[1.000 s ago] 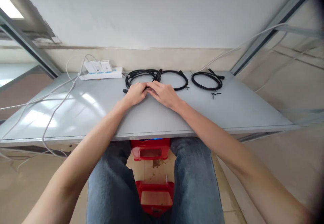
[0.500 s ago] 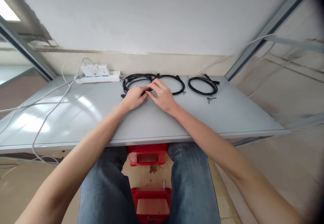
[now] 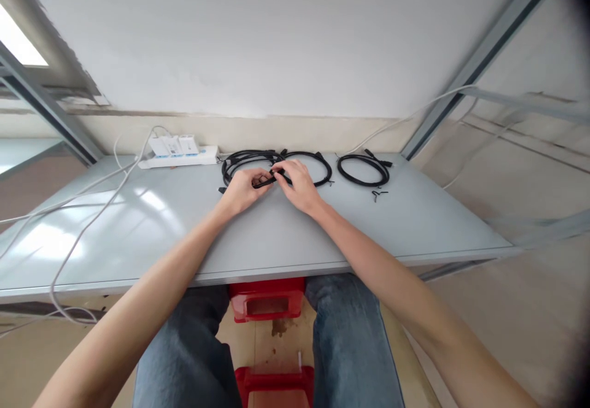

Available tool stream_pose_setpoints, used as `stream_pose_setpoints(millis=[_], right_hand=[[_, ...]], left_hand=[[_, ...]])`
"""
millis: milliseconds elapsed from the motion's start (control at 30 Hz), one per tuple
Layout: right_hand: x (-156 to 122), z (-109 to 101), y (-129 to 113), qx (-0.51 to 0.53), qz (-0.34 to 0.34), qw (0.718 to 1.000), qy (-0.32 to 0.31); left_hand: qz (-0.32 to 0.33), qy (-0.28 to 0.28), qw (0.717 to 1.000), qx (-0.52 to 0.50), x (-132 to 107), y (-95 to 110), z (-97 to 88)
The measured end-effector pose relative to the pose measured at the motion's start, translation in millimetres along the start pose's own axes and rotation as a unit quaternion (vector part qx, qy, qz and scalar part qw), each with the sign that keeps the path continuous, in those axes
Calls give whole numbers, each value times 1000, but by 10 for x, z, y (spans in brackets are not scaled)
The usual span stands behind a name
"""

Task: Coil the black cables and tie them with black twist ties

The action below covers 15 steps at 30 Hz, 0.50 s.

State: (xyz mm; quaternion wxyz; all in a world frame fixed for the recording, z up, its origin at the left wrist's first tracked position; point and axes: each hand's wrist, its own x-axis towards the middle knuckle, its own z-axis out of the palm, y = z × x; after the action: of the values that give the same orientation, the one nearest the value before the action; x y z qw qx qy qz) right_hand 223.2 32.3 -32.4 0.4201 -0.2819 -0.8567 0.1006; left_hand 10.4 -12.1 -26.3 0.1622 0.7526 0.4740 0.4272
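A black cable point(image 3: 237, 161), coiled in several loops, lies at the middle back of the table, with one connector end poking out at its lower left. My left hand point(image 3: 246, 188) has its fingers curled round the near side of these loops. Touching the same strand just to the right is my right hand point(image 3: 297, 184), thumb and fingers pinched on it. A second black cable coil point(image 3: 322, 165) shows behind my right hand, partly covered by it. Farther right a third black cable coil point(image 3: 364, 174) lies by itself, with a short black twist tie point(image 3: 378, 195) in front of it.
A white power strip point(image 3: 179, 160) with plugged-in white adapters stands at the back left. White cords point(image 3: 92, 220) trail from it over the grey table point(image 3: 276, 248) and its front edge. A metal frame post point(image 3: 428, 126) rises at the right. Red stools point(image 3: 267, 291) are below.
The view has tilted up slightly, so everything sits lower. My hands have parted a little, and more of the black strand shows between them.
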Motion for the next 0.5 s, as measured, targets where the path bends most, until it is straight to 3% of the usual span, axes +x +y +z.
stream_pose_setpoints(millis=[133,300,500], right_hand=[[6,15,59,15,-1,1000,12],[-2,54,38,63,-8,997,-33],[-12,54,-13,63,-6,998,3]], left_hand=[[5,19,1000,15,-8,0,-4],[17,-18,1000,-4,-29,21,-9],[4,1,999,-38,-32,35,-12]])
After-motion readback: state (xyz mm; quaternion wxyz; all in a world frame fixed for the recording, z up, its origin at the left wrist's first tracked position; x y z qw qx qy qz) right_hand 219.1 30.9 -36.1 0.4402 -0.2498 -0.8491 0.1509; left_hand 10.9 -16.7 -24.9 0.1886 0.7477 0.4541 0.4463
